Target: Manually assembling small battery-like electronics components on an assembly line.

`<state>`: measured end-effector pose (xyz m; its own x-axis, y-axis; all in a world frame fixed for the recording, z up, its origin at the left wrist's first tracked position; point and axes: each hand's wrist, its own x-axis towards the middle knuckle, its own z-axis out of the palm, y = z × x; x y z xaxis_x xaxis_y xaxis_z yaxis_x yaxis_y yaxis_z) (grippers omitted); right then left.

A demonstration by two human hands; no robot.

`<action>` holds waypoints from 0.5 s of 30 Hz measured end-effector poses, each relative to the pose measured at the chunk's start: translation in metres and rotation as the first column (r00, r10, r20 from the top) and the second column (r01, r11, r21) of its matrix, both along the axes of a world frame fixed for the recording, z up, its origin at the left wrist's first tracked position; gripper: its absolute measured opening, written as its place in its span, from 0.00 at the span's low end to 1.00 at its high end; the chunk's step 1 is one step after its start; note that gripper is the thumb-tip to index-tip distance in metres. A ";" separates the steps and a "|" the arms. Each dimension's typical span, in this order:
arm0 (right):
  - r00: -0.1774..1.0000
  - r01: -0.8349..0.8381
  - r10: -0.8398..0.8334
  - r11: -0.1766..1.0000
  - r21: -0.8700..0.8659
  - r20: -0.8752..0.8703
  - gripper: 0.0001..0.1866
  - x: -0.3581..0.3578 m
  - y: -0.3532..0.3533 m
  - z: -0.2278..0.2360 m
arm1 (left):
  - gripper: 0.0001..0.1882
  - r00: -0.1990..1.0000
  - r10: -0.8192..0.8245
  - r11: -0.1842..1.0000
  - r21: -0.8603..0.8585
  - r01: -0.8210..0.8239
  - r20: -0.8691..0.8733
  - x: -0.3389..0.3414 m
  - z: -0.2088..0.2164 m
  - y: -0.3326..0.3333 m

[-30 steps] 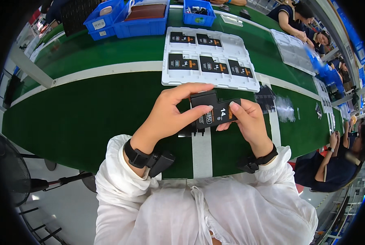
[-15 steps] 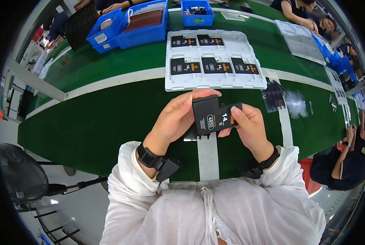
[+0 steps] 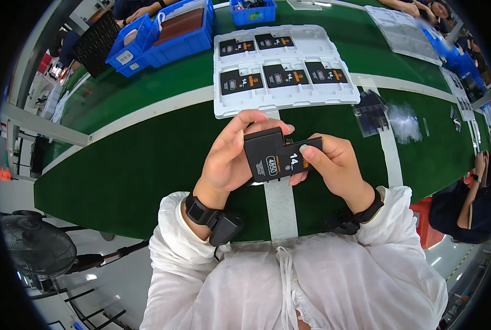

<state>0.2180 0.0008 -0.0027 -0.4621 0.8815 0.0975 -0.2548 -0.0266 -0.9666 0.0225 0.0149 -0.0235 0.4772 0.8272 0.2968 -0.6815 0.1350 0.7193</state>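
Both hands hold a flat black battery (image 3: 267,155) with a stepped notch in its upper edge and white and orange print facing up. My left hand (image 3: 221,159) curls around its left side, thumb by the left edge and fingertips showing past the upper edge. My right hand (image 3: 341,168) pinches the narrower right end, thumb on the printed face and fingers underneath. Just beyond, a white plastic tray (image 3: 341,98) carries several similar black batteries (image 3: 285,76) in two rows of compartments.
Blue bins (image 3: 177,47) stand at the back left, with a smaller blue bin (image 3: 254,14) farther right. Right of the tray lie dark film pieces (image 3: 371,113) and a pile of clear film (image 3: 404,124). A fan (image 3: 39,247) stands left of the green table (image 3: 119,170). Co-workers sit around.
The battery has shifted slightly left and tilted a little in my hands. My left index finger has lifted off its upper edge. The whole view has moved somewhat.
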 end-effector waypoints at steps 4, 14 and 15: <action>1.000 -0.004 0.005 0.998 0.059 -0.020 0.10 -0.002 -0.004 -0.001 | 0.30 0.991 -0.044 0.999 0.030 0.041 0.125 0.002 -0.004 0.001; 0.999 -0.009 0.012 0.998 0.065 -0.039 0.12 -0.003 -0.001 -0.004 | 0.30 0.988 -0.064 0.998 0.018 0.062 0.142 0.001 -0.006 0.002; 0.999 -0.011 0.013 0.998 0.063 -0.038 0.12 -0.003 -0.001 -0.005 | 0.30 0.988 -0.062 0.998 0.016 0.061 0.143 0.002 -0.006 0.001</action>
<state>0.2148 -0.0002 -0.0076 -0.4673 0.8676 0.1702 -0.2915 0.0305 -0.9561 0.0244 0.0162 -0.0297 0.4787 0.7936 0.3756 -0.7683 0.1717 0.6166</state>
